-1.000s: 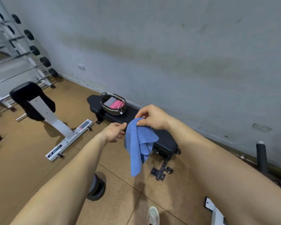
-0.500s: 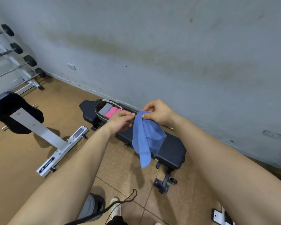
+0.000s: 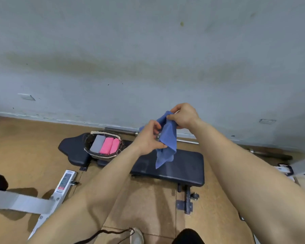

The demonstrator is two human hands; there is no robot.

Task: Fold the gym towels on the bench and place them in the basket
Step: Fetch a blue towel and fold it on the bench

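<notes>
1. Right hand [image 3: 183,116]: fingers curled, thumb in front, pinching the bunched top corner of the blue towel [image 3: 168,140]. The other fingertips go behind the cloth, so can't see them.
2. Left hand [image 3: 147,138]: just below & left of the right one, fingers bent in, thumb & fingertips gripping the towel's left edge partway down. The 2 hands are close, almost touching.
3. The towel hangs in the air btwn the two grips, crumpled & not folded flat. Its lower tip dangles in front of the bench [image 3: 185,166] pad; can't tell if it touches.
4. Hidden: the left hand covers part of the towel's left side, w/ a bit of blue poking out past its knuckles.
5. The bench is black & padded and runs left-right along the wall [image 3: 148,50]. Both forearms cross in front of it, blocking parts of its near edge.
6. The basket [image 3: 102,156] sits on the bench's left end, well left of the hands. Inside, side by side, are a grey towel [image 3: 97,146] & two pink towels [image 3: 106,147], folded.
7. Around it:
   - A metal bar [image 3: 187,142] lies on the floor [image 3: 25,147] btwn bench & wall, partly behind the hands.
   - A white machine frame [image 3: 65,182] is at lower left, cut off by the edge.
   - A shoe [image 3: 136,236] & a dark cord [image 3: 102,232] show at the bottom edge.
</notes>
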